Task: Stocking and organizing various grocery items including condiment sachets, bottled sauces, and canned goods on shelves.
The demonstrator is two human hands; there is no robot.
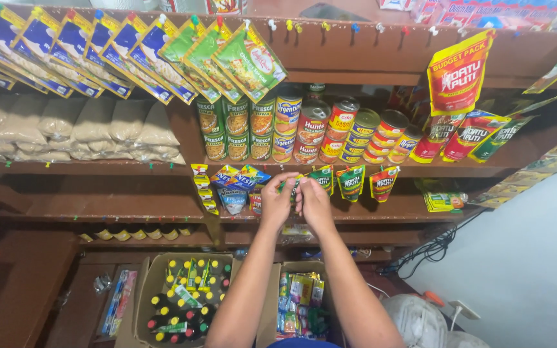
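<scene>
Both hands meet in front of the middle shelf (130,216). The left hand (277,201) and the right hand (314,203) pinch a small green packet (294,185) between their fingertips. The packet is up at the shelf edge, right next to a row of hanging packets. The fingers are pressed close on it, not spread.

Some packets already hang on that edge: yellow ones (202,183) and blue ones (236,177) to the left, green ones (340,180) and a red and yellow one (383,182) to the right. The green packet is not hung yet, as far as I can tell. More packets wait below in a box (298,299), so it looks like there is still work left.

Above the hands stand cans (304,129) in stacks, green, red and yellow. Higher up, blue packets (66,55) and green packets (233,55) hang from pins. Clear bags of grain (72,132) lie on the left. A big yellow and red pouch (459,71) hangs on the right. Down low, another box holds bottles (185,299) with yellow and red caps.
</scene>
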